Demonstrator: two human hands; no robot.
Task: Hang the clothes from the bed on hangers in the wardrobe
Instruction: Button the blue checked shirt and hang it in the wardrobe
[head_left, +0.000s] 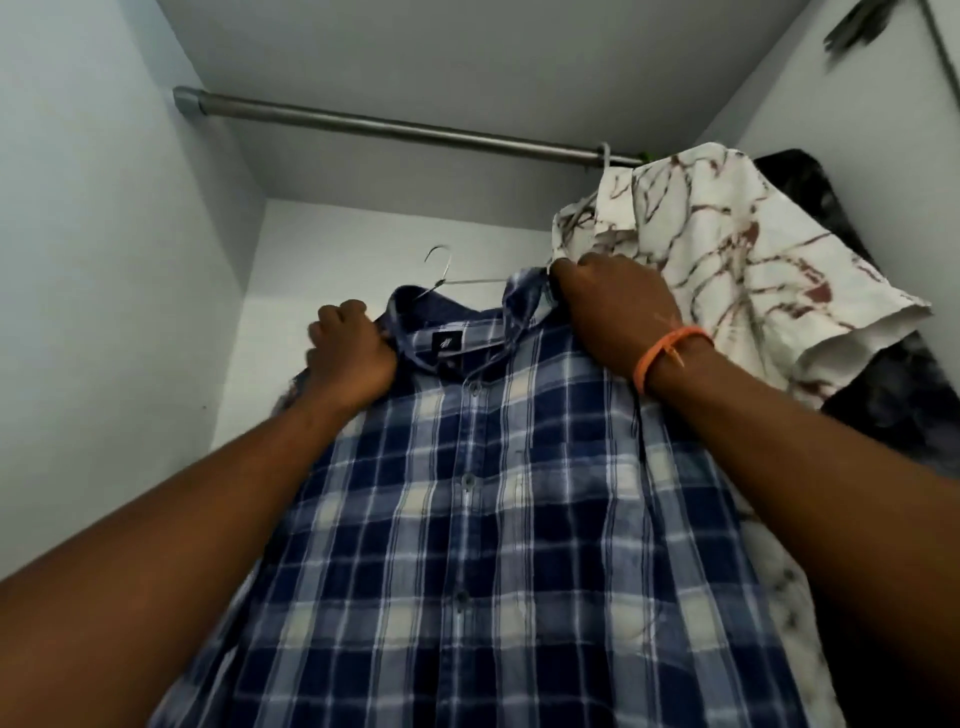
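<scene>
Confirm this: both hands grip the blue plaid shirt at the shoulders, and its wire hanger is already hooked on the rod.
Not hooked. The head view shows the wire hanger with its hook free, below the rod. The rest holds: the left hand and right hand grip the blue plaid shirt at the shoulders.

This is the inside of a wardrobe in a home, seen from below. Plain pale walls (104, 260) close in on the left and back under a flat top panel, and a metal hanging rail (395, 127) runs across between them. A white patterned shirt (717, 249) hangs from the rail on the right beside a dark garment (893, 395), and a blue plaid shirt (493, 519) sits on a wire hanger (441, 270) below the rail
</scene>
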